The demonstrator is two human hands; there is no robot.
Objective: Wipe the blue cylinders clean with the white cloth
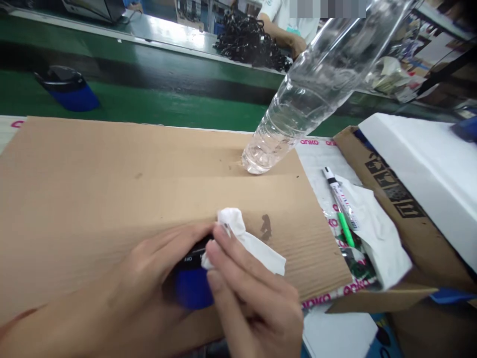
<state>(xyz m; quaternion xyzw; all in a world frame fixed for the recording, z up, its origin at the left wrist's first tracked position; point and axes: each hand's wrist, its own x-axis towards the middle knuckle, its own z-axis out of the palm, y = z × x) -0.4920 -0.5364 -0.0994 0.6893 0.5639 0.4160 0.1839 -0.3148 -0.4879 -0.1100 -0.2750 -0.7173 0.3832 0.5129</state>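
Observation:
A small blue object with a black top [194, 288] is held low over the cardboard sheet [112, 169]. Around its left side and top wraps my left hand [149, 268]. Fingers pinched together, my right hand [253, 293] presses a white tissue [263, 251] against the black part, where "OFF" is printed. The tissue's loose end spreads to the right, beside a small wet patch on the cardboard. Beyond the hands stands a clear plastic bottle [294, 109] with some liquid at its bottom.
Another blue and black object [74, 89] lies on the green surface. At right are a marker [341, 199], a green pen [346, 229], crumpled white paper [383, 238] and an open carton [402, 199]. Across the bench, a person's arm [278, 32] is near black cables [253, 42].

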